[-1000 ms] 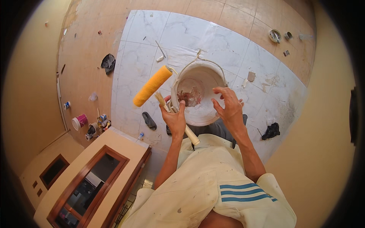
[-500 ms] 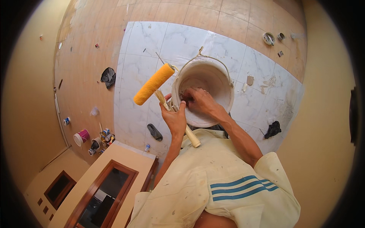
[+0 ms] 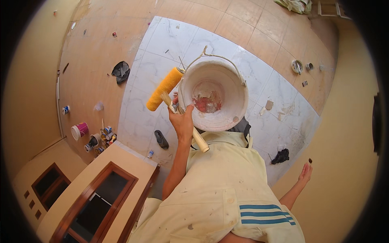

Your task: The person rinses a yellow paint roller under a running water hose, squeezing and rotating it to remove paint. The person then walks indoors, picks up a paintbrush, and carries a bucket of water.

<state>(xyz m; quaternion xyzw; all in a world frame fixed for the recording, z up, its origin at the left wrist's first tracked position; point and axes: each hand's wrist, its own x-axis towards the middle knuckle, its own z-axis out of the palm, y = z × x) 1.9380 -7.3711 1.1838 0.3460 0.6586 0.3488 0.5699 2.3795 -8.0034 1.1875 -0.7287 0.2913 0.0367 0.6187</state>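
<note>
My left hand (image 3: pixel 182 121) grips the cream handle of a paint roller (image 3: pixel 164 89) with a yellow-orange sleeve. It holds the roller against the near rim of a white bucket (image 3: pixel 239 81). The bucket is raised in front of my chest, its wire bail hanging over the far side, and a patch of red paint residue (image 3: pixel 207 103) shows on its bottom. My right hand (image 3: pixel 304 173) hangs out to my right, near the yellow wall, fingers apart and holding nothing.
On the tiled floor below lie a black sandal (image 3: pixel 161 139), a black cloth (image 3: pixel 120 71) and a black rag (image 3: pixel 280 156). Small paint cans (image 3: pixel 99 137) and a pink-and-white tub (image 3: pixel 79 130) sit at the left. A wooden door frame (image 3: pixel 97 198) is at the lower left.
My right hand has left the bucket's inside and dropped out to my right side. The bucket and roller have come up closer to me.
</note>
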